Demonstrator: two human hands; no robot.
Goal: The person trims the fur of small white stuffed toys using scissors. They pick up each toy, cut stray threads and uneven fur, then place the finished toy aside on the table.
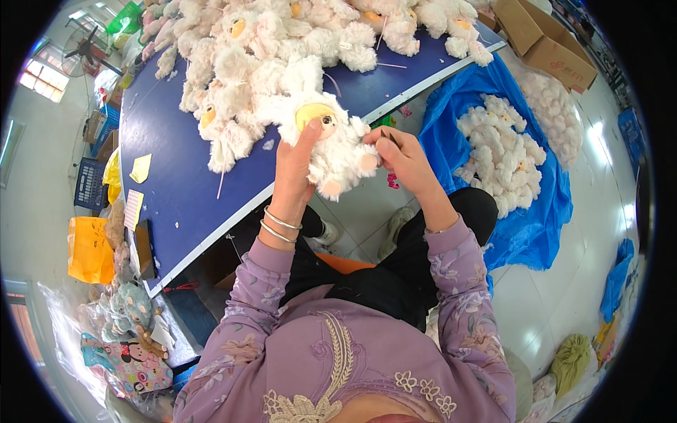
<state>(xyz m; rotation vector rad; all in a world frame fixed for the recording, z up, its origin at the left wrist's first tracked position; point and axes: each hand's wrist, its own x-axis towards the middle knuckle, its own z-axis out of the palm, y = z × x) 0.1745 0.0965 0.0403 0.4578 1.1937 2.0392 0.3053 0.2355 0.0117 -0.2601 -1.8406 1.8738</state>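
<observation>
A white furry plush toy [337, 153] with a yellow face patch and pale foot pads is held up just off the table's near edge. My left hand [296, 159] is closed round its side, the thumb lying over the face. At the toy's right side, my right hand [407, 161] is closed in a pinch beside a foot. A thin dark tool [385, 135] pokes out between those fingers; its kind cannot be made out. Beyond the held toy, a heap of similar white plush toys [243, 84] covers the far part of the table, some trailing pale strings.
The blue table [166, 211] has a light rim and carries yellow paper scraps [140, 168]. To my right, a blue plastic sack [550, 233] on the floor holds more white plush toys [504, 151]. An open cardboard box [543, 42] stands behind it. An orange bag [91, 250] hangs at left.
</observation>
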